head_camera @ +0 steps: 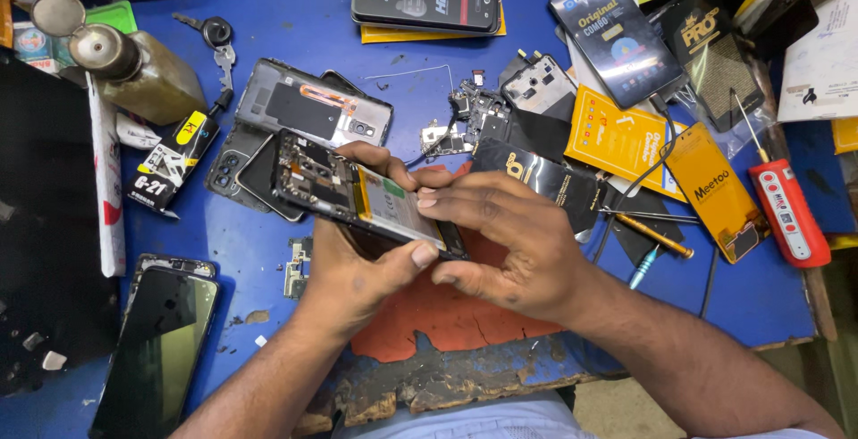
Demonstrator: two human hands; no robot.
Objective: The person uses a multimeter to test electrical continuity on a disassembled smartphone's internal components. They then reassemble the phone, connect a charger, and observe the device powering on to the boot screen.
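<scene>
Fingertips of the right hand are pinching the battery edge on the opened phone, which the left hand is cradling above the blue bench; hard prying is risking a bent, punctured cell.

I see my left hand cradling an opened phone from below — battery and circuit board exposed — while my right hand pinches its near right end. Both hover over a cracked red mat on the blue table. Another phone lies near left — a red screwdriver far right.
</scene>
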